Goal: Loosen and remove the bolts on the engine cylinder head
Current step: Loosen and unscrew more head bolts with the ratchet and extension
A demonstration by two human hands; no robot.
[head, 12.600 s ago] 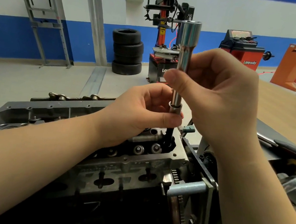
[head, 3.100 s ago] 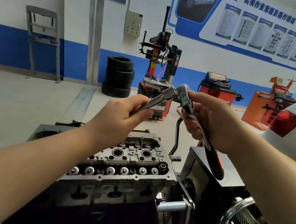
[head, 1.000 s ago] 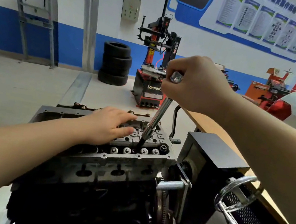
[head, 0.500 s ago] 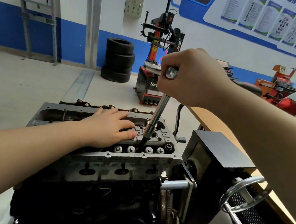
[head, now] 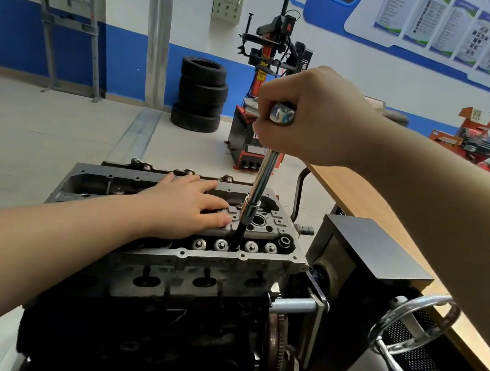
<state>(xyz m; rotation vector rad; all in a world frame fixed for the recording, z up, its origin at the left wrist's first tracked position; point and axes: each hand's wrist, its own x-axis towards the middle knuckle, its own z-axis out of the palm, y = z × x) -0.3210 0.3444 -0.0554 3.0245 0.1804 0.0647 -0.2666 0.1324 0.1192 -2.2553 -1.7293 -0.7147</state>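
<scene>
Head view. One cylinder head point(head: 213, 258) on the engine stand, centre frame. Left hand point(head: 184, 208) flat on its top, fingers straight. Right hand point(head: 308, 115) gripping the wrench point(head: 266, 169), whose tip sits among four visible round caps point(head: 220, 244). Three stacked tyres point(head: 200, 94) behind. Poster writing unreadable.
</scene>
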